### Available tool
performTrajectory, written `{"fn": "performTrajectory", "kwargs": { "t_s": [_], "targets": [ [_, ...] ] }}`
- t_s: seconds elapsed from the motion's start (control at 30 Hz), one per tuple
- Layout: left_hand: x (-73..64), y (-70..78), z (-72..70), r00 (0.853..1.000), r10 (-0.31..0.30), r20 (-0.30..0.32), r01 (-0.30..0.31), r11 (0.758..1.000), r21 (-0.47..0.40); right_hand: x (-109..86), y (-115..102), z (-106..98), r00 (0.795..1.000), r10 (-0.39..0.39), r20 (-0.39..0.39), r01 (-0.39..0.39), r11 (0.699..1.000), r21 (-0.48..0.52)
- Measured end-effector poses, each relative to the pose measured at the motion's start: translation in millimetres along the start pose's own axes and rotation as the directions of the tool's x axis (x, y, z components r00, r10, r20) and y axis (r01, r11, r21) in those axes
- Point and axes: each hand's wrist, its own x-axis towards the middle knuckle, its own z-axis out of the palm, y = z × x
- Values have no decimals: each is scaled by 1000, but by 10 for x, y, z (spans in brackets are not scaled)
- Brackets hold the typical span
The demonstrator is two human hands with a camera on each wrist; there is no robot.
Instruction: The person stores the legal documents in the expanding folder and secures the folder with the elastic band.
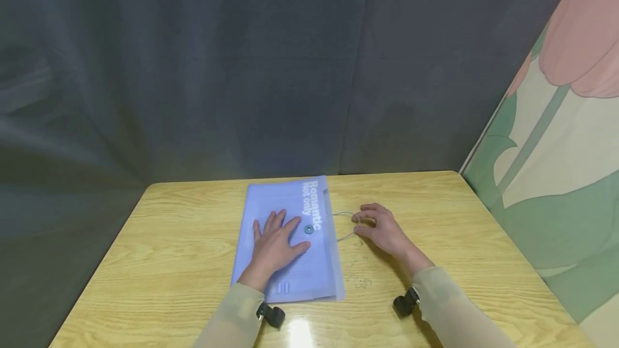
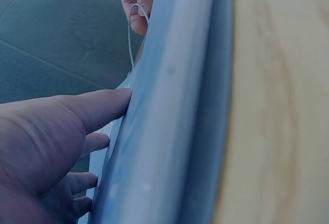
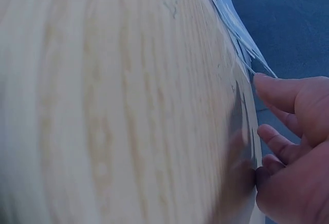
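A translucent blue document folder [image 1: 309,273] lies on the table, with white lettering and a round button [image 1: 309,229] near its right side. My left hand [image 1: 276,246] rests on its cover with the fingers spread; in the left wrist view the thumb [image 2: 110,100] touches the folder's surface. From the folder's right edge a thin pale elastic cord [image 1: 345,212] loops outward. My right hand [image 1: 384,231] pinches the end of that loop between thumb and fingers, just right of the folder. In the right wrist view the cord [image 3: 247,63] runs from the thumb tip back to the folder.
The light wood table [image 1: 179,251] extends on both sides of the folder. A dark curtain [image 1: 251,69] hangs behind the table's far edge. At the right stands a panel with a tulip print [image 1: 556,176]. Each wrist wears a small black camera [image 1: 406,303].
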Motion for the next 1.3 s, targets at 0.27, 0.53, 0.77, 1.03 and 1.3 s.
{"fn": "performTrajectory", "kwargs": {
  "t_s": [0.27,0.53,0.77,1.03,1.3],
  "targets": [
    [-8,-3,-5,1000,-6,-2,6,1000,-7,37,-3,64,998,-57,-8,57,995,86],
    [-10,-19,23,1000,-13,-2,13,1000,-7,63,-58,139,998,-60,4,59,989,133],
    [3,-35,33,1000,-21,1,21,1000,10,98,-145,203,995,-95,6,93,983,159],
    [22,-36,40,999,-29,21,28,999,15,140,-196,277,997,-83,0,83,989,123],
    [36,-23,27,999,-29,24,28,999,28,204,-268,354,992,-125,0,124,986,111]
  ]
}}
